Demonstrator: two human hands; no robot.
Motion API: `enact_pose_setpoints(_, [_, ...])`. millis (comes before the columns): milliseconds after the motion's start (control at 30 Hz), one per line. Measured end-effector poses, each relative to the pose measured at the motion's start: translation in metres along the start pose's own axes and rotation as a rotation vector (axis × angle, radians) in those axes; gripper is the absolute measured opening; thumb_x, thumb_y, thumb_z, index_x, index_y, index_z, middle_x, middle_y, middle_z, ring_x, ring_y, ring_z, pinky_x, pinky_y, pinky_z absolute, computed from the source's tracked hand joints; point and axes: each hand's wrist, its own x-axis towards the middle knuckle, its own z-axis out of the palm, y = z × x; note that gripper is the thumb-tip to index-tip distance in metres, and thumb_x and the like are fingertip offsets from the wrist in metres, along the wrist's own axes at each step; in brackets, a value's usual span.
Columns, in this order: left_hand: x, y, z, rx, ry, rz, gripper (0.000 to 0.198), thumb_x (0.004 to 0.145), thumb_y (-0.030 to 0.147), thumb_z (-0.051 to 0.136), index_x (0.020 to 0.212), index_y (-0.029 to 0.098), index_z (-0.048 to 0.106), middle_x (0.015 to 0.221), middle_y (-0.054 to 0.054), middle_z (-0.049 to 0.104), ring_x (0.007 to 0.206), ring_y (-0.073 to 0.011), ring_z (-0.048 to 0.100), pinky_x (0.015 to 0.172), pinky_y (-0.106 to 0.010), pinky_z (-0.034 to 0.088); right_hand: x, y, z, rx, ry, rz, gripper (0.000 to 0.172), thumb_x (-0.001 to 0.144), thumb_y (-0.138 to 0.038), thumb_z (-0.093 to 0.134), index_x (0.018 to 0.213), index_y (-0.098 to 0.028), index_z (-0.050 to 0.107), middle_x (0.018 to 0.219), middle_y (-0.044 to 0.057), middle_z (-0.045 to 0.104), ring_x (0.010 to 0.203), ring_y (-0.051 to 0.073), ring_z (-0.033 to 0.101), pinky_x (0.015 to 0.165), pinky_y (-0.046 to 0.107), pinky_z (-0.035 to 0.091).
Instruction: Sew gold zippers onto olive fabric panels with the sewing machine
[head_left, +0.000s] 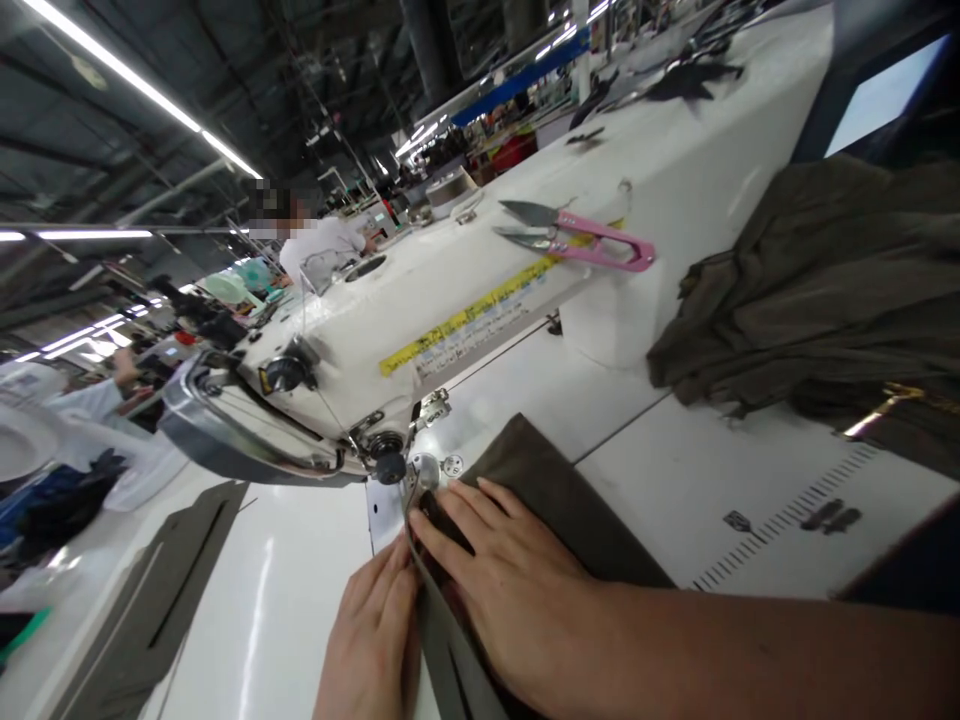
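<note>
Olive-brown cloth (574,495) lies folded on the white table (292,600), its narrow strip running up to the needle area of the sewing machine (450,265). R hand (510,580) rests palm-down on the cloth, fingers apart & pressing, fingertips just short of the needle area. L hand (375,620) sits just beside it on the strip's other side, fingers close tog., tips touching the edge; can't tell if they pinch it, thumb is hidden. On top of the machine arm: snips w/ pink handles (585,220), blades apart, next to a yellow tape strip (472,315). Cloth pile (840,280) is heaped at pic's right, nr ruler marks (780,515); flat cloth pieces (150,600) lie at far left. Person in white top (322,245) sits in the bkgd, beyond the machine
</note>
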Motion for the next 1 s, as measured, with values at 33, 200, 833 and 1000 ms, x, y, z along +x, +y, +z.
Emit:
enact_pose_setpoints(33, [-0.001, -0.002, 0.001, 0.014, -0.002, 0.009, 0.037, 0.086, 0.019, 0.037, 0.122, 0.022, 0.047, 0.119, -0.009, 0.057, 0.106, -0.0248, 0.055, 0.083, -0.038, 0.052, 0.000, 0.001, 0.001, 0.005, -0.018, -0.009, 0.047, 0.091, -0.032, 0.032, 0.136, -0.019, 0.032, 0.138, 0.013, 0.037, 0.128, 0.026, 0.029, 0.106, 0.045, 0.020])
enact_pose_setpoints(200, [-0.001, -0.007, 0.002, 0.072, 0.004, 0.071, 0.040, 0.086, 0.021, 0.038, 0.126, 0.018, 0.041, 0.118, -0.011, 0.057, 0.107, -0.0248, 0.054, 0.083, -0.036, 0.051, 0.002, 0.005, 0.004, -0.009, -0.026, -0.043, 0.046, 0.092, -0.034, 0.032, 0.136, -0.021, 0.032, 0.138, 0.016, 0.035, 0.128, 0.027, 0.028, 0.105, 0.045, 0.020])
enact_pose_setpoints(833, [0.002, 0.028, 0.002, -0.086, 0.022, -0.173, 0.039, 0.080, 0.003, 0.037, 0.115, 0.014, 0.049, 0.128, -0.014, 0.048, 0.117, -0.0227, 0.047, 0.092, -0.042, 0.048, -0.007, 0.008, 0.001, -0.315, -0.095, -0.236, 0.052, 0.083, -0.014, 0.035, 0.135, -0.010, 0.034, 0.140, 0.016, 0.029, 0.132, 0.025, 0.019, 0.108, 0.044, 0.021])
enact_pose_setpoints(1000, [0.000, 0.034, 0.002, -0.100, 0.047, -0.235, 0.034, 0.084, 0.006, 0.041, 0.114, 0.016, 0.054, 0.124, -0.014, 0.051, 0.113, -0.0243, 0.050, 0.090, -0.042, 0.049, -0.007, 0.006, 0.000, -0.390, -0.128, -0.275, 0.051, 0.082, -0.013, 0.036, 0.133, -0.010, 0.037, 0.141, 0.014, 0.028, 0.131, 0.025, 0.019, 0.107, 0.045, 0.025])
